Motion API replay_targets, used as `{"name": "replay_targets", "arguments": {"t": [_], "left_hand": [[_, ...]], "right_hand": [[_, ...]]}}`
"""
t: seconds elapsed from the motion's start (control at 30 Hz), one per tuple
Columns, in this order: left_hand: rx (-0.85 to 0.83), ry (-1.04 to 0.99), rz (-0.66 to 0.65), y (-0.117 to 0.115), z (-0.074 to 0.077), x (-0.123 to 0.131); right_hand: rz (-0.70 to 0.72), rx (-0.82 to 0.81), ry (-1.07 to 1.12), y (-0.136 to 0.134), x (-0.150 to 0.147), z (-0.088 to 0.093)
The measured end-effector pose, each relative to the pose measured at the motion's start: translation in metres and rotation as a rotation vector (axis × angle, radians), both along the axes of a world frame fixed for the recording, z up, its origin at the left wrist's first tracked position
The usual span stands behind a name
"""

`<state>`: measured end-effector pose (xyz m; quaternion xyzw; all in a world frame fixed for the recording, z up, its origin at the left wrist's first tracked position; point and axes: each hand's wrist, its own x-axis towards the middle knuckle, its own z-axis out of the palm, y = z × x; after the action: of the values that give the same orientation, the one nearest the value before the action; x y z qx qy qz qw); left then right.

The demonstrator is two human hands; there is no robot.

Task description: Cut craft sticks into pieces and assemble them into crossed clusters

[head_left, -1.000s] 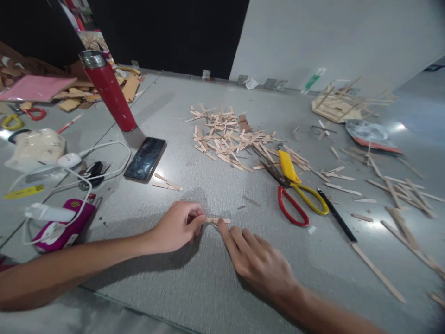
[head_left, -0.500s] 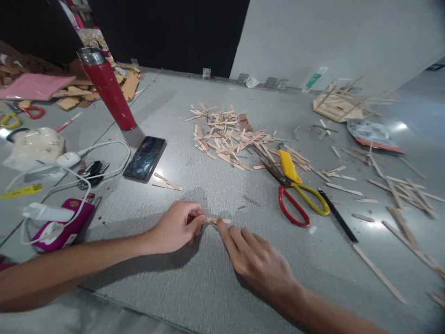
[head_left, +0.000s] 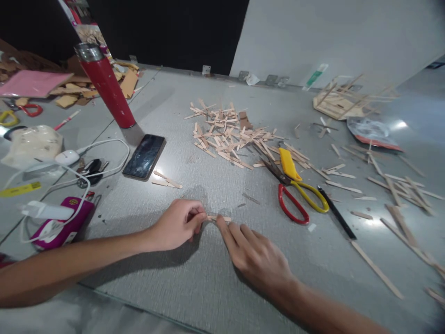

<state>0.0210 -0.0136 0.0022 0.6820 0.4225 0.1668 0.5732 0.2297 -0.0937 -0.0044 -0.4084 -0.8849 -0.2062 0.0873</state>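
Left hand pinching one end of a small flat pale wooden stick, right hand touching it with one finger, its grip I can't tell, red-and-yellow-handled metal scissors beyond those fingers, off right

Cool, middling light spreads over the grey tabletop, apparently from above, flaring white beside the phone and in patches toward the right. A soft shadow pools under my left forearm. The dark panel swallows nearly all detail. Toward the left, the wide view makes the red bottle lean outward; at the right edge, sticks smear. Between my fingers, the thin wooden piece looks too soft for crisp edges.
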Motion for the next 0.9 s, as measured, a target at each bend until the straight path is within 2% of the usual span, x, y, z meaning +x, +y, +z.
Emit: {"name": "replay_targets", "arguments": {"t": [0.1, 0.17, 0.27, 0.37, 0.5, 0.6, 0.73, 0.8, 0.9], "left_hand": [[-0.016, -0.042, 0.085, -0.002, -0.004, -0.001], [0.009, -0.102, 0.145, -0.004, -0.005, -0.001], [0.184, -0.201, 0.183, -0.010, -0.002, 0.000], [0.406, -0.278, 0.192, -0.016, 0.007, 0.000], [0.657, -0.407, 0.139, -0.020, 0.019, -0.002], [0.735, -0.457, 0.089, -0.020, 0.025, -0.004], [0.665, -0.424, 0.098, -0.023, 0.029, -0.004], [0.485, -0.403, 0.118, -0.026, 0.030, -0.003], [0.110, -0.364, 0.091, -0.029, 0.033, -0.002]], "right_hand": [[0.004, 0.001, 0.125, 0.000, 0.006, -0.003], [-0.028, -0.019, 0.318, 0.001, 0.010, -0.005], [-0.119, -0.063, 0.652, 0.002, 0.010, -0.004], [-0.179, -0.128, 0.888, 0.001, 0.008, 0.006], [-0.115, -0.195, 1.041, 0.002, 0.007, 0.022], [-0.092, -0.240, 1.105, 0.002, 0.007, 0.031], [-0.106, -0.297, 1.151, 0.001, 0.006, 0.035], [-0.111, -0.323, 1.162, 0.000, 0.006, 0.036], [-0.153, -0.358, 1.177, -0.001, 0.006, 0.035]]}}
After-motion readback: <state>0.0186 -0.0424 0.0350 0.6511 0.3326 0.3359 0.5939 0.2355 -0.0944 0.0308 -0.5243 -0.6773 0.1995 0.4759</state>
